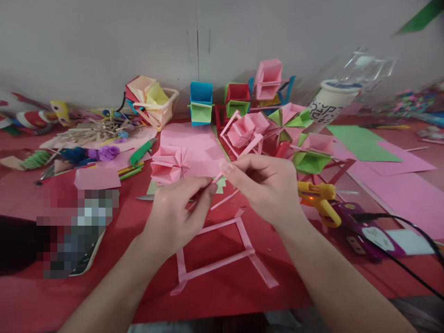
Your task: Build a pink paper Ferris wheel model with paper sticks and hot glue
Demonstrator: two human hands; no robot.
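Observation:
Both hands meet over the middle of the red table, pinching one small pink paper piece (pixel 217 178) between them. My left hand (pixel 182 210) grips its lower end with thumb and forefinger. At its upper end, my right hand (pixel 265 185) has its fingertips closed. Below the hands lies a pink strip frame (pixel 222 264), roughly four-sided, with one strip reaching past a corner. A loose narrow pink strip (pixel 225 200) rests just beneath the fingers. Left of the pinched piece stands a folded pink paper form (pixel 169 164).
A yellow glue gun (pixel 321 196) lies right of my right wrist, beside a purple box (pixel 367 233) with black cables. A phone (pixel 85 240) is at left. Folded paper models (pixel 201 102), a green cutter (pixel 141 151) and a patterned cup (pixel 328 101) sit farther back.

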